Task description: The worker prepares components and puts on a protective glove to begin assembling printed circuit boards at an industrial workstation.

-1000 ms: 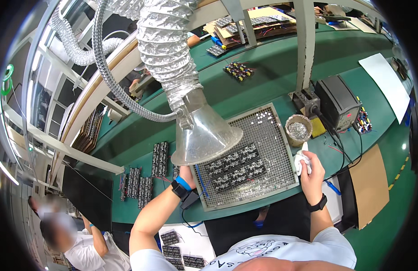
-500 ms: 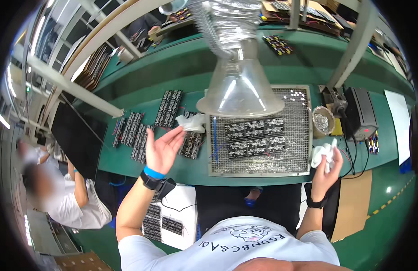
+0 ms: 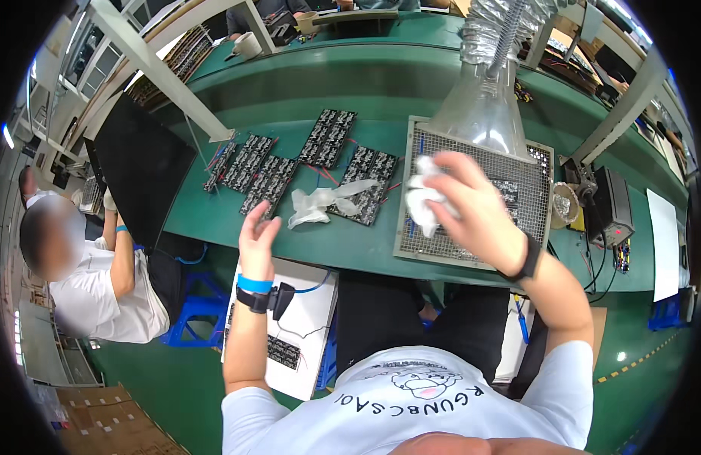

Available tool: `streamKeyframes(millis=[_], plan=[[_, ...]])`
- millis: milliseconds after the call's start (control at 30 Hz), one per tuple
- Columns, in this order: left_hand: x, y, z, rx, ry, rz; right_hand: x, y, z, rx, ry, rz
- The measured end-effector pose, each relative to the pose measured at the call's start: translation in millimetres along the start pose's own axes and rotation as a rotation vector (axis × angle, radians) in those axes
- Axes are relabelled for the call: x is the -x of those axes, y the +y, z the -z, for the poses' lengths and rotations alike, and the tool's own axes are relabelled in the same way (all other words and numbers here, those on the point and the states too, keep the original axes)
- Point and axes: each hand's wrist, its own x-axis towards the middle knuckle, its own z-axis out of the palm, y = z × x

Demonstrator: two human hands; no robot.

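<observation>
My left hand (image 3: pixel 258 241) is held at the bench's front edge, fingers curved and apart, with nothing in it. Just beyond its fingertips a translucent white glove (image 3: pixel 314 206) lies limp on the bench, partly across a black circuit board panel (image 3: pixel 363 171). My right hand (image 3: pixel 475 212) is raised over the left part of a metal mesh plate (image 3: pixel 472 258), closed around a crumpled white glove (image 3: pixel 424 199). More circuit board panels (image 3: pixel 509 189) rest on the mesh, mostly hidden by that hand.
A clear fume hood (image 3: pixel 483 106) with a foil duct hangs over the mesh plate. Several board panels with wires (image 3: pixel 267 182) lie left. At right stand a small bowl (image 3: pixel 565 205) and a black power unit (image 3: pixel 610 201). A co-worker (image 3: pixel 100 258) sits at far left.
My right hand has swung left across the mesh plate with its crumpled glove. The other glove has settled on the bench. My left hand has drawn back toward me. The view has shifted.
</observation>
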Motion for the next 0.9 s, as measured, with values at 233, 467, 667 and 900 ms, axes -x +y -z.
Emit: streamKeyframes(millis=[233,467,667,900], plan=[[4,-14,-32,-0.709,-0.043,-0.471,-64,35,-110,0.524,-0.443,0.212],[-14,-28,-13,-0.232,-0.041,-0.165,-80,36,-108,0.771,-0.699,0.116],[-22,-42,7,0.114,-0.101,0.028,-73,32,-122,0.606,-1.064,-0.055],[-15,-35,26,0.417,-0.121,0.270,-101,18,-117,0.788,-1.273,-0.043]])
